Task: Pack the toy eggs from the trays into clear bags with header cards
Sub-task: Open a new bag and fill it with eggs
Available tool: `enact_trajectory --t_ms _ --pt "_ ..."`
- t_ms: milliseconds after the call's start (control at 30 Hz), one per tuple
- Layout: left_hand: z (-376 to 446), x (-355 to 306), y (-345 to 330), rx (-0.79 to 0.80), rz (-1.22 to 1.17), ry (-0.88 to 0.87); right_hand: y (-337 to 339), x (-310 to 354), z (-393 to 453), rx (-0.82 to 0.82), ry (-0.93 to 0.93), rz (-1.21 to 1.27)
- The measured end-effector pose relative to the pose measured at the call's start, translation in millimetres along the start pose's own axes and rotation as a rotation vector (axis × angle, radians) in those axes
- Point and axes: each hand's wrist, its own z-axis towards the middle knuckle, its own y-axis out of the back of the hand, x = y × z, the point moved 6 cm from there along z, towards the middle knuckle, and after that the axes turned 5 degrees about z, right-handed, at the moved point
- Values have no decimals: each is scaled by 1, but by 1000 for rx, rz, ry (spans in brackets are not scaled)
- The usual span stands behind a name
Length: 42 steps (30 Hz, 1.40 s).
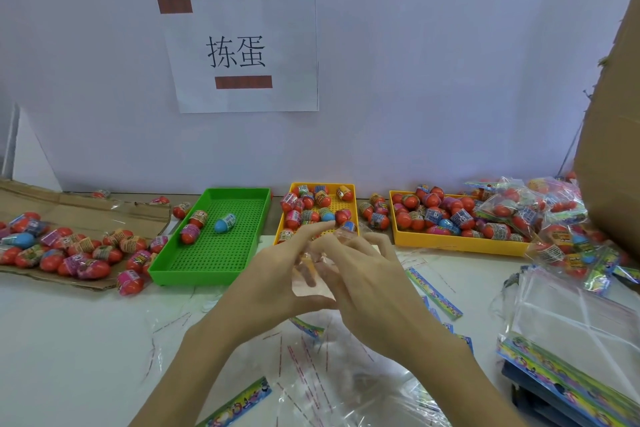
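Note:
My left hand (pixel 277 274) and my right hand (pixel 367 281) meet above the table and pinch a clear bag (pixel 311 279) between them; what is inside is blurred. Behind them a green tray (pixel 207 253) holds three toy eggs, among them a blue one (pixel 225 222). A small yellow tray (pixel 348 204) and a larger yellow tray (pixel 460 244) hold several red toy eggs. Empty clear bags (pixel 332 378) and colourful header cards (pixel 434 295) lie on the table below my hands.
Loose eggs lie on flattened cardboard (pixel 86 215) at the left. Packed bags (pixel 540 211) pile up at the right beside a tall cardboard box (pixel 613 149). A stack of unused bags with header cards (pixel 571 350) sits at the right front. A paper sign (pixel 242 52) hangs on the wall.

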Motion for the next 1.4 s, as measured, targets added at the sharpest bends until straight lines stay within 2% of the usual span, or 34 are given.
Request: enact_trajectory --t_ms 167,267,333,467,567,667,833,1000,1133,1300,1400 --pt "1 3 2 -73 -115 69 5 2 2 -35 46 86" --pt "0 11 -1 -63 -241 117 8 -10 0 -65 -69 307" --pt "-1 20 -1 -70 -285 184 14 -19 0 -158 -151 418" --pt "-3 39 9 -194 -297 357 18 -37 1 -253 -283 502" --pt "-7 53 16 -284 -347 495 5 -43 0 -179 -341 509" --pt "-9 57 16 -319 -439 555 -14 -43 5 -62 -333 416" --pt "-10 59 17 -337 -492 575 -50 -46 34 263 -336 231" --pt "-10 61 17 -332 -449 561 -77 -56 55 400 -375 194" --pt "-10 65 18 -324 -430 563 -81 -71 55 326 -484 295" --pt "-10 64 19 -324 -403 553 -84 -75 51 284 -490 335" --pt "-10 64 19 -320 -379 560 -75 -77 49 116 -527 480"
